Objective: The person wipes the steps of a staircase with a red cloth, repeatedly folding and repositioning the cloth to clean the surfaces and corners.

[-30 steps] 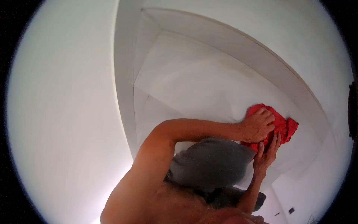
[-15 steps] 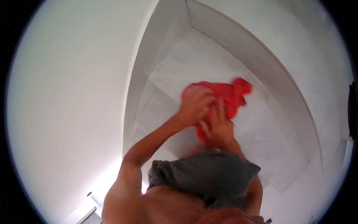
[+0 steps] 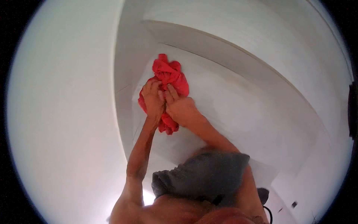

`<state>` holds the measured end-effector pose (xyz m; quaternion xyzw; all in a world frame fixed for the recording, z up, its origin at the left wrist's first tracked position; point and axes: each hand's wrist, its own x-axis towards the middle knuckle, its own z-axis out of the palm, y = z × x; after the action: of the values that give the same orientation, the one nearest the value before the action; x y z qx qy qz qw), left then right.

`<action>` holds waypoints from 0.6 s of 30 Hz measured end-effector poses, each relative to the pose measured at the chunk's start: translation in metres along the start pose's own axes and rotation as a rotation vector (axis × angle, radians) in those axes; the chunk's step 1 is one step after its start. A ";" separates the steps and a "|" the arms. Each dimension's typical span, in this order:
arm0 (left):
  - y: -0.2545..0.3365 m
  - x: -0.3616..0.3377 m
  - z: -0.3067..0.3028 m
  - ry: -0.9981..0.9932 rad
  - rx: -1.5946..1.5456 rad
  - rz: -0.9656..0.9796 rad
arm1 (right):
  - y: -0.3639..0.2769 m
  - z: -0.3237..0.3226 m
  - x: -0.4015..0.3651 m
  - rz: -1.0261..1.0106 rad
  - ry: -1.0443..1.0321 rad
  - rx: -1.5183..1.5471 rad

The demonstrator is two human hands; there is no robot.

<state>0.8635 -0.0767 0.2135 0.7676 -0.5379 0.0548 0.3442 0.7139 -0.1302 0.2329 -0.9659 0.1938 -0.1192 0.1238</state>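
Note:
A crumpled red cloth [image 3: 175,76] lies on the pale floor [image 3: 223,112]. My left hand [image 3: 152,99] rests on the cloth's left part, its fingers bent over the fabric. Close beside it, my right hand [image 3: 181,108] presses on the middle of the cloth with its fingers curled into the folds. The two hands are almost touching. Part of the cloth sticks out toward me below them, and the larger bunch spreads beyond my fingertips. What lies under the cloth is hidden.
A white wall [image 3: 63,104] rises close on my left. A low pale ledge [image 3: 223,52] runs along the far side and curves down to the right. Grey shorts [image 3: 203,173] cover my lap. A dark object [image 3: 263,195] and a black cable [image 3: 269,213] show behind me at lower right.
Both hands have moved the red cloth to the left and farther from me, toward the corner by the wall. My view has turned, and the hands are now less blurred.

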 end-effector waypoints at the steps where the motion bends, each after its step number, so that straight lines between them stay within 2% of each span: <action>1: 0.011 0.008 0.011 -0.038 -0.015 0.028 | 0.007 -0.004 -0.006 0.084 -0.015 -0.002; 2: 0.032 0.012 0.024 -0.084 -0.035 0.058 | 0.017 -0.015 -0.022 0.176 -0.034 -0.002; 5: 0.094 0.015 0.070 -0.127 -0.071 0.260 | 0.052 -0.058 -0.080 0.333 0.121 0.118; 7: 0.145 0.005 0.097 -0.202 -0.168 0.317 | 0.065 -0.065 -0.131 0.518 0.209 0.131; 9: 0.215 -0.027 0.138 -0.456 -0.187 0.411 | 0.081 -0.065 -0.211 0.722 0.249 0.175; 10: 0.246 -0.041 0.144 -0.481 -0.126 0.514 | 0.077 -0.067 -0.240 0.841 0.250 0.132; 11: 0.262 -0.059 0.169 -0.447 -0.383 0.510 | 0.072 -0.072 -0.256 0.959 0.236 0.140; 12: 0.294 -0.077 0.189 -0.596 -0.312 0.597 | 0.067 -0.069 -0.290 1.000 0.329 0.061; 14: 0.351 -0.103 0.193 -0.623 -0.553 0.741 | 0.055 -0.082 -0.333 1.263 0.349 0.044; 15: 0.371 -0.111 0.196 -0.526 -0.680 0.817 | 0.057 -0.079 -0.356 1.190 0.479 -0.064; 16: 0.384 -0.118 0.195 -0.430 -0.808 0.891 | 0.055 -0.081 -0.364 1.248 0.516 -0.029; 18: 0.393 -0.123 0.205 -0.595 -0.827 0.953 | 0.053 -0.079 -0.376 1.366 0.588 0.040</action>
<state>0.4147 -0.1721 0.1871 0.2362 -0.8643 -0.2222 0.3845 0.3364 -0.0407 0.2233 -0.5560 0.7741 -0.2726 0.1312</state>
